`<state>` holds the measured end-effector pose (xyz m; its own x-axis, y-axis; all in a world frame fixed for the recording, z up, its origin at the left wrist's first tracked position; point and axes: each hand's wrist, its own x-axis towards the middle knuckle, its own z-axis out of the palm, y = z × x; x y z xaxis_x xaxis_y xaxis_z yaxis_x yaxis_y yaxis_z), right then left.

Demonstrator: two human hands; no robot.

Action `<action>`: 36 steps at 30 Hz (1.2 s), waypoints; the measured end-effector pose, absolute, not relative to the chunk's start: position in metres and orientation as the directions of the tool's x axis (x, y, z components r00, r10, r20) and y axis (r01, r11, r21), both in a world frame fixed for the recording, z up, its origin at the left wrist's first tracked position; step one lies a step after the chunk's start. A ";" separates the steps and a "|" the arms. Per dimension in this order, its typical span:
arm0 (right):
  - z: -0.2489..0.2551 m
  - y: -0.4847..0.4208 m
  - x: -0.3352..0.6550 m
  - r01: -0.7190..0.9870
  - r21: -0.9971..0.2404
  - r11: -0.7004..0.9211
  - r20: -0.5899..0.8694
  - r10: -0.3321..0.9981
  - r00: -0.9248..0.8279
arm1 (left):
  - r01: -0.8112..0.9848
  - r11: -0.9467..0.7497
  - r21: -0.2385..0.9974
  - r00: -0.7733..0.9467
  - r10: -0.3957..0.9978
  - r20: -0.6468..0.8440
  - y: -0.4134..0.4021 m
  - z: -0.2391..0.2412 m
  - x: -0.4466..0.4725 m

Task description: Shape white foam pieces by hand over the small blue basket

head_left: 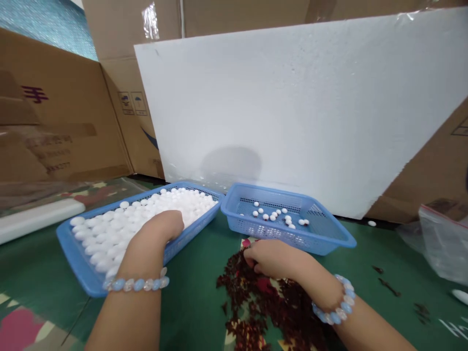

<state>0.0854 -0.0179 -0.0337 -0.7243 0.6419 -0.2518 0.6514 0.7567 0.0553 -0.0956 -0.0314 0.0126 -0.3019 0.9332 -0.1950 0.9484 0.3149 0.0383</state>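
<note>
My left hand [161, 226] reaches into a blue plastic basket [75, 258] full of small white balls [109, 229]. Its fingers point down and are hidden behind the back of the hand, so what they touch does not show. On the green surface, my right hand [272, 256] is at the upper edge of a loose heap of small dark red pieces [248, 302]. The fingers of that hand are curled together, and whatever is between them is hidden. Just behind it stands a second blue basket [329, 239] holding several white balls [273, 215], a few with dark spots.
A white foam board [292, 107] leans behind the baskets against cardboard boxes [66, 112]. At the left lies a long white bar [40, 219]. A clear plastic bag [442, 243], a stray white ball [372, 223] and dark scraps [389, 286] are on the right.
</note>
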 end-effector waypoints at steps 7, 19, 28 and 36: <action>-0.036 -0.017 0.086 0.619 0.033 0.785 -0.209 0.611 -0.764 | 0.924 0.373 0.080 -0.355 0.917 -0.180 -0.038 0.010 -0.099; -0.017 -0.018 0.099 0.629 -0.110 0.770 -0.060 0.626 -0.777 | 0.890 0.073 0.449 -0.208 0.943 0.259 -0.052 0.027 -0.077; 0.031 -0.049 0.133 0.611 -0.332 0.719 0.274 0.693 -0.667 | 0.157 -0.535 0.830 0.074 0.845 0.530 -0.055 0.048 -0.030; 0.036 -0.061 0.139 0.512 -0.262 0.818 0.507 0.568 -0.648 | -0.083 -0.641 0.763 0.018 0.765 0.644 -0.039 0.052 -0.012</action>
<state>0.1394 -0.0609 0.0364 -0.6481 0.5679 0.5073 0.5119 0.8182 -0.2619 -0.0120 -0.0389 0.0520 0.0176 0.7647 0.6442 -0.0830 -0.6410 0.7631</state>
